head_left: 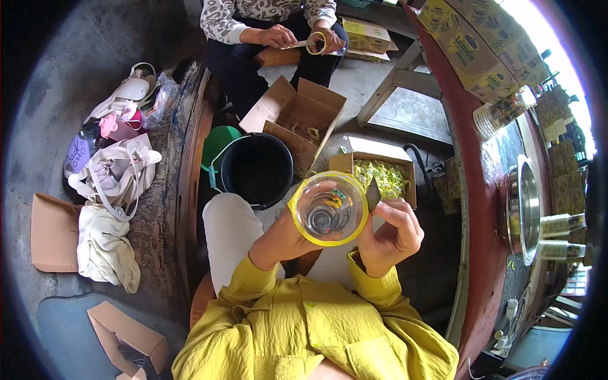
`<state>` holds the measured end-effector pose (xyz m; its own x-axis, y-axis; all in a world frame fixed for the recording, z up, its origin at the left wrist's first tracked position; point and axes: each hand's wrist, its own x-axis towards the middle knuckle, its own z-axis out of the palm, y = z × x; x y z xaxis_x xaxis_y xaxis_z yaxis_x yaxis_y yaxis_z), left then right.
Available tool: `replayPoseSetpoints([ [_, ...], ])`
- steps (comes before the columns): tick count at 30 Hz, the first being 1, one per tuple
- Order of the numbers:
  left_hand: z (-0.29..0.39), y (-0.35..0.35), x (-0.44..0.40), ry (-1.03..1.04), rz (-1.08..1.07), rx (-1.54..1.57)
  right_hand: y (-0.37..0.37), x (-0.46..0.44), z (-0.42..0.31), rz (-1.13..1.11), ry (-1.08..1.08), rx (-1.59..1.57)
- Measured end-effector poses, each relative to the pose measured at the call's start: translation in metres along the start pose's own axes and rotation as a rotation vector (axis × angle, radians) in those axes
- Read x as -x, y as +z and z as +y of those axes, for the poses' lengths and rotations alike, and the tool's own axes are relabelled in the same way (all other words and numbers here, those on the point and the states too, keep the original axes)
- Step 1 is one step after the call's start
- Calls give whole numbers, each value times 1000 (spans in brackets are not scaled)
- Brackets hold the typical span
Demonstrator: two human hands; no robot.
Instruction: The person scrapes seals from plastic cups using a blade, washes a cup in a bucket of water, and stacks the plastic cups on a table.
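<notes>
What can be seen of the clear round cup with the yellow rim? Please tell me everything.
The clear round cup looks like thin plastic, with a yellow rim. Its mouth faces the camera; ringed lines show at its bottom, and small green and orange-yellow marks on its wall. The left hand holds it up from its left side. A dark pointed blade in the right hand is right beside the rim; I cannot tell whether they touch.

Left side: tote bag (pixel 120 168); cloth (pixel 104 237) at its near end, cardboard box (pixel 56 234) left of cloth. Middle: plastic cup (pixel 326 215) in left hand (pixel 278 237), blade (pixel 373 195) at right hand (pixel 392 234), right of cup. Beyond cup: bucket (pixel 256 170) left, carton (pixel 379 149) of strips right, open carton (pixel 268 101) farther, between them. Far: seated person (pixel 269 19). Right: basin (pixel 522 209), cup stacks (pixel 560 237) right of it.
</notes>
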<state>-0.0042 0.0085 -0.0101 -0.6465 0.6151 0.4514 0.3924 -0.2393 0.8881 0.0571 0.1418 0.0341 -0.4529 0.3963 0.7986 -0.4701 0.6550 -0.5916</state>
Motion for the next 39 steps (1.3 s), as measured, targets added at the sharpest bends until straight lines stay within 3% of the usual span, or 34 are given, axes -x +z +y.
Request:
replayPoseSetpoints([
  [10,1,-4,-1,-72,-51,67,-2,-3,-3,-15,18,17],
  [17,-2,-2,6,-66,77,101,0,-2,-4,-57,26,12],
  [22,-10,-4,12,6,13,49,0,-3,-7,-48,51,27],
  [27,-5,-7,11,-149,-47,30,-1,-5,-5,-75,48,41],
  [31,-5,-7,10,-160,-7,91,-2,-4,-2,-114,50,25],
  [37,-6,-17,9,-111,-138,-84,-4,-3,-2,-137,65,31],
  [39,-2,-15,11,-158,-133,12,-4,-5,-3,-132,73,32],
])
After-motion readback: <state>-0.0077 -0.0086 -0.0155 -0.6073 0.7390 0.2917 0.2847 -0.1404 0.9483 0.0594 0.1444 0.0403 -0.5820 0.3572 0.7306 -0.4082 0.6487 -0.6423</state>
